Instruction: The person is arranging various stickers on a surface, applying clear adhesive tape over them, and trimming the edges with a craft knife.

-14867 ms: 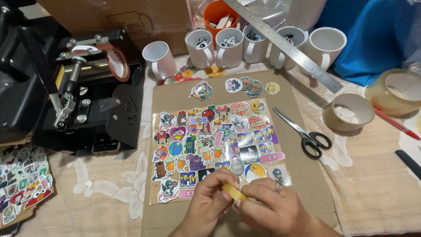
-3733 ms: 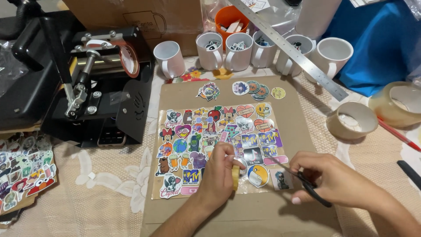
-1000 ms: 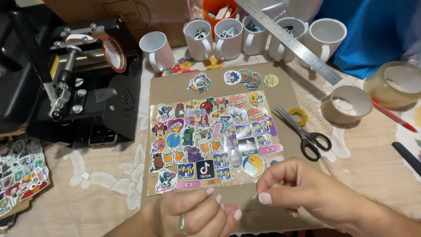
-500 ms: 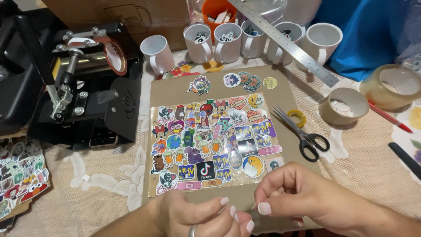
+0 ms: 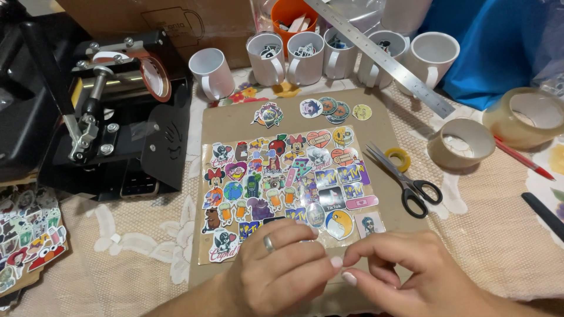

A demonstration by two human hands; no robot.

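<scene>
Now, lower centre of frame: left hand (image 5: 282, 267) and right hand (image 5: 405, 270) have closed in fingertip to fingertip, pinching something too small to tell, just below the sticker sheet (image 5: 282, 194). Scissors (image 5: 405, 179), put down earlier, lie right of it.

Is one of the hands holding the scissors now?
No, the scissors lie on the cardboard, apart from both hands.

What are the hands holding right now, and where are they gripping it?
Cannot be told. The left hand and right hand pinch fingertips together over the sticker sheet's lower edge; nothing visible shows between them.
</scene>
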